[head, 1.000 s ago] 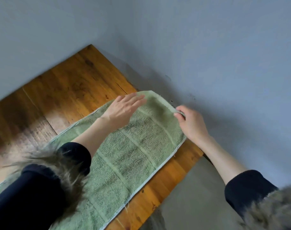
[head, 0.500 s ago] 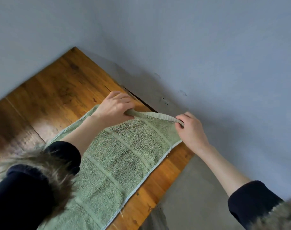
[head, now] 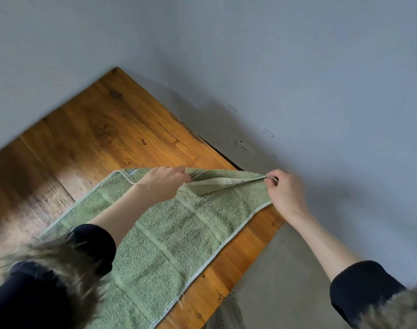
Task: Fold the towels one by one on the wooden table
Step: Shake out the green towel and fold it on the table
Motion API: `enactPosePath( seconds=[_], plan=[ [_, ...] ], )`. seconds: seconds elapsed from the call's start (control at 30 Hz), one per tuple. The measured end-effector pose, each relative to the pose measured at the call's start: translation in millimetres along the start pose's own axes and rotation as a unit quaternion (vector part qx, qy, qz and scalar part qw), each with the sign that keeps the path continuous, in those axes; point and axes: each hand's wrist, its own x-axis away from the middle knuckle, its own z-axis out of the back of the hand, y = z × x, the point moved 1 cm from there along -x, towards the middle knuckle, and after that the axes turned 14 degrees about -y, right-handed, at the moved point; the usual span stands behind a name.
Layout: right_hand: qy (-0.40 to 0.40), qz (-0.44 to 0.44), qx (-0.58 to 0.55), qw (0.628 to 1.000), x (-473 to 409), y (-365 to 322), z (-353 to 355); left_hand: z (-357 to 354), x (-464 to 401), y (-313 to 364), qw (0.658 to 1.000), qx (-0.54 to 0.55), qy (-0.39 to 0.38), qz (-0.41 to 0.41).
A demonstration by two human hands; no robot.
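I see the long green terry towel with paler woven stripes and a light hemmed border (head: 169, 238) lying lengthwise on the worn orange-brown wooden table (head: 102, 129), running from my near left out to the far end, where both of my hands hold it. Its far short edge is lifted off the wood and curls back toward me, sagging in a shallow fold between the two hands. My left hand (head: 163, 181) is at the left part of that edge, fingers curled round the hem, its forearm lying across the towel. My right hand (head: 283, 191) is at the right far corner, pinching the hem between thumb and fingertips, right at the table's far right corner. The towel's right long edge runs just inside the table's right edge, leaving a narrow strip of bare wood below my right hand; beyond that strip the table drops away to a grey floor (head: 281, 281). Left of my left hand and beyond it there is a broad stretch of open wood reaching to the pale blue-grey walls (head: 297, 67) that meet the table on two sides. Dark sleeves with fur trim (head: 60, 269) cover both upper forearms.
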Motion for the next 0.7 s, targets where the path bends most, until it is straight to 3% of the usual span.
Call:
enactPosePath(
  seconds=[0.13, 0.23, 0.33, 0.4, 0.5, 0.7],
  plan=[
    [-0.005, -0.004, 0.034, 0.999, 8, 5, -9, -11, 1, -5, 0.991, -0.099, 0.077, 0.041],
    [-0.012, -0.025, 0.073, 0.997, 11, 9, -10, -12, 3, -10, 0.988, -0.106, 0.100, 0.054],
    [-0.045, -0.054, 0.069, 0.995, 10, 13, -9, -13, 8, -15, 0.990, -0.061, 0.123, 0.042],
    [-0.064, -0.064, 0.055, 0.994, 7, 14, -7, -7, 11, -18, 0.985, 0.039, 0.160, 0.050],
    [-0.060, -0.058, 0.021, 0.996, -5, 1, 7, 16, 15, -24, 0.952, 0.177, 0.232, 0.094],
    [0.019, 0.007, -0.011, 1.000, -38, -63, 64, 82, 38, -52, 0.889, 0.202, 0.373, 0.171]
  ],
)
